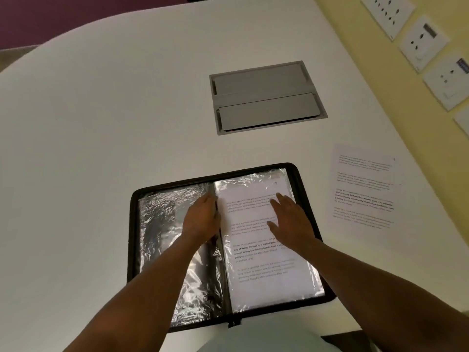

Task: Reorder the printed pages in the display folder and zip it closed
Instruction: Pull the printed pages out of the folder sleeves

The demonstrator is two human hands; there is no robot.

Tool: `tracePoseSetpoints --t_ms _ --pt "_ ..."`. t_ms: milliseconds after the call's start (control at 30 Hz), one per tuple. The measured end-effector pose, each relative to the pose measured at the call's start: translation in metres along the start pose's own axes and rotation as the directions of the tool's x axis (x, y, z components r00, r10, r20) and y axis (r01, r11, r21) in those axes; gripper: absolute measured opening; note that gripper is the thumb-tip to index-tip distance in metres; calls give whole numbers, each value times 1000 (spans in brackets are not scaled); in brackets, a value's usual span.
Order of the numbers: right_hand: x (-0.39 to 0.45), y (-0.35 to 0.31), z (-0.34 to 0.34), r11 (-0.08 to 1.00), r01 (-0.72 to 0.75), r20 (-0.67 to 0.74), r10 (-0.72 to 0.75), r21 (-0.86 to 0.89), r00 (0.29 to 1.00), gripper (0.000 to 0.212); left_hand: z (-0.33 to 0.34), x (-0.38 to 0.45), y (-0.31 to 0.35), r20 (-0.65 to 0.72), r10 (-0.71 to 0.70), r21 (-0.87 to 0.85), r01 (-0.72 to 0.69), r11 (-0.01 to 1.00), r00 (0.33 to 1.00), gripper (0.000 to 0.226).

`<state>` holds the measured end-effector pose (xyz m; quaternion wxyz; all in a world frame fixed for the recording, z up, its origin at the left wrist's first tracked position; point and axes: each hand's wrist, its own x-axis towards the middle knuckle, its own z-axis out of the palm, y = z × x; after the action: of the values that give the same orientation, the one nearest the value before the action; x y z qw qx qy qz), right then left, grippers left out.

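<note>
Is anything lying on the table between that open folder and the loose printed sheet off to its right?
Nothing visible does. Only bare white table separates the display folder from the loose printed page. The grey cable hatch sits farther back, out of that path.

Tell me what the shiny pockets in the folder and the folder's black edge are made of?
The pockets look like thin clear plastic film: glossy, crinkled, catching bright glare, with a printed page showing through one. The folder's black edge looks like matte fabric or soft plastic; the picture is too blurry to tell which.
</note>
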<state>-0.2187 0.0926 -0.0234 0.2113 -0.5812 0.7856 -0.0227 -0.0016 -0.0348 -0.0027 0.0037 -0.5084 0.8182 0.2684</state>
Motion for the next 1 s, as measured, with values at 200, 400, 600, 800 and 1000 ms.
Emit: tracePoseSetpoints --t_ms 200,400,600,800,1000 --pt "51 7 -18 1000 22 -62 -22 1 998 72 9 43 31 56 65 45 -68 997 996 52" --pt "96 17 -34 997 50 -94 -45 53 995 68 20 81 43 62 62 119 -69 990 996 54" --pt "114 15 -46 977 211 -161 -215 -41 963 21 26 93 41 -22 155 106 -152 983 988 32" --pt "110 4 -58 925 369 3 -371 88 929 22 23 89 42 -65 206 84 -200 976 976 4" --pt "125 -8 -79 944 294 219 -321 148 922 25 21 76 41 -54 197 24 -196 980 979 19"
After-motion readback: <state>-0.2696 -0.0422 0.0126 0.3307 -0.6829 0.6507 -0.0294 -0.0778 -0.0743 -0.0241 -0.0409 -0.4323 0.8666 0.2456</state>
